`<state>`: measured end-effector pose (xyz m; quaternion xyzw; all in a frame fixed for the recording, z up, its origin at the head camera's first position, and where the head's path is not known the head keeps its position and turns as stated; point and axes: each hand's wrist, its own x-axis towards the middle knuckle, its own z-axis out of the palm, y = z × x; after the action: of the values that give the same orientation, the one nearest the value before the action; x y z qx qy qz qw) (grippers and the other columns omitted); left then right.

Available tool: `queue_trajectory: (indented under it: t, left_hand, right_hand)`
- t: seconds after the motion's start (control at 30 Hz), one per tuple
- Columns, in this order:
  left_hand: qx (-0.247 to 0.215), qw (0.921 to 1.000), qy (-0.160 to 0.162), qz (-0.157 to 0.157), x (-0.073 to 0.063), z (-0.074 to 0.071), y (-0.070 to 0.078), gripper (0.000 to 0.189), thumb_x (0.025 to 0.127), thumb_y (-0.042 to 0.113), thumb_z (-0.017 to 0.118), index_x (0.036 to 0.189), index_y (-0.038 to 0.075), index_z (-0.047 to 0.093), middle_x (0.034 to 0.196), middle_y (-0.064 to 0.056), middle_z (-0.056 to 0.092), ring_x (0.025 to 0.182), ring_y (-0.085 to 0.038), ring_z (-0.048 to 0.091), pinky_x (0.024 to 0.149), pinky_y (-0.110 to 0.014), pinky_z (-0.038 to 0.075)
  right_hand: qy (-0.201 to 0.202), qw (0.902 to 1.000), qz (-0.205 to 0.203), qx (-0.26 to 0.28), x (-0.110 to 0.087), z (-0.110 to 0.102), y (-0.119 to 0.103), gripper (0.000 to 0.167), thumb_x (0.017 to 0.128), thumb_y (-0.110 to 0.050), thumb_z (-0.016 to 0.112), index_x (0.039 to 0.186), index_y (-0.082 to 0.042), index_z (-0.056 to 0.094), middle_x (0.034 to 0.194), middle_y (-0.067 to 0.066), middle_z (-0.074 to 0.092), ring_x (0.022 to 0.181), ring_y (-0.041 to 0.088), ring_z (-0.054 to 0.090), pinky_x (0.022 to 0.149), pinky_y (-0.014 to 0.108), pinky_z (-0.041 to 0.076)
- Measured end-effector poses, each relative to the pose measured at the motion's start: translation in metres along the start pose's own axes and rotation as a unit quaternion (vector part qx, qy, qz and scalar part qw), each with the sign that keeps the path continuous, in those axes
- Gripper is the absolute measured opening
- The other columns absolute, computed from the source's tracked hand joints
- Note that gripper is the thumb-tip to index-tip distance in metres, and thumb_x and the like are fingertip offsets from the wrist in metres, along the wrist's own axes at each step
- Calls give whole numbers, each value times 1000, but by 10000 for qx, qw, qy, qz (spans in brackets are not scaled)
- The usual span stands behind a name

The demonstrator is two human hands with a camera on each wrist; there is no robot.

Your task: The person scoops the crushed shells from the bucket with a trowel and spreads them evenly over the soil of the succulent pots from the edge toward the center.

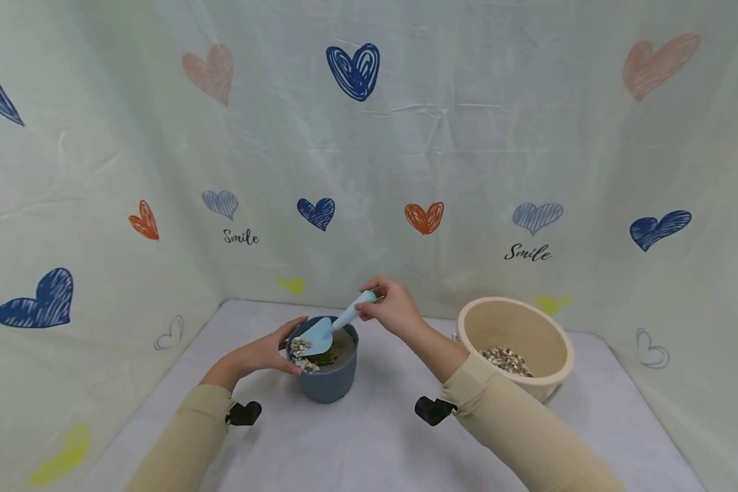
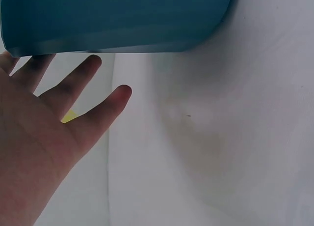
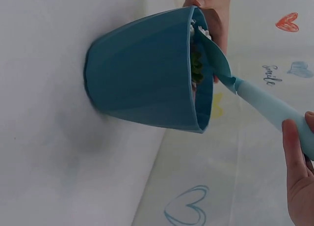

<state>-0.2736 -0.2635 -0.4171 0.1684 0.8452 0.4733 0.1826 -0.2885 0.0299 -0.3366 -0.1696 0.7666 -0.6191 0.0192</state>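
A blue-grey flower pot (image 1: pixel 329 387) stands on the table, holding a small green plant (image 1: pixel 327 357), brownish soil and whitish pebbles (image 1: pixel 303 364) along its left side. My left hand (image 1: pixel 264 354) holds the pot at its left rim, thumb on the near side and fingers around the far side. Between the fingers and thumb of my right hand (image 1: pixel 395 309) is the handle of a light blue garden trowel (image 1: pixel 350 314). Its blade slants down into the pot, the tip right at the pebbles. In the right wrist view the trowel blade (image 3: pixel 216 59) crosses the pot's rim.
To the right stands a larger cream pot (image 1: pixel 547 328) with mixed-colour gravel (image 1: pixel 506 361) in its bottom, partly behind my right forearm. A white cloth covers the table (image 1: pixel 357 451). Behind it hangs a pale curtain (image 1: pixel 369 150) printed with hearts.
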Motion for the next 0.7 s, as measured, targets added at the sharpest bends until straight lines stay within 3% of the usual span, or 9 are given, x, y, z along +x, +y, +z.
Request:
queue_trajectory:
  t: [0.23, 0.7]
  left_hand:
    - [-162, 9998, 77, 24, -1, 5, 0, 110, 77, 17, 82, 157, 12, 7, 157, -26, 9, 141, -50, 12, 107, -67, 20]
    - [-214, 9974, 655, -203, -8, 19, 4, 112, 75, 13, 85, 157, 10, 10, 155, -27, 14, 136, -54, 22, 102, -65, 31]
  right_hand:
    - [-80, 9997, -167, -161, 3, 1, -5, 25, 86, 0, 72, 110, 0, 64, 94, 14, 63, 77, 22, 70, 68, 31, 59]
    - [-318, 9967, -493, -565, 2, 4, -12, 24, 86, 1, 72, 109, 0, 65, 91, 11, 65, 75, 19, 68, 67, 31, 58]
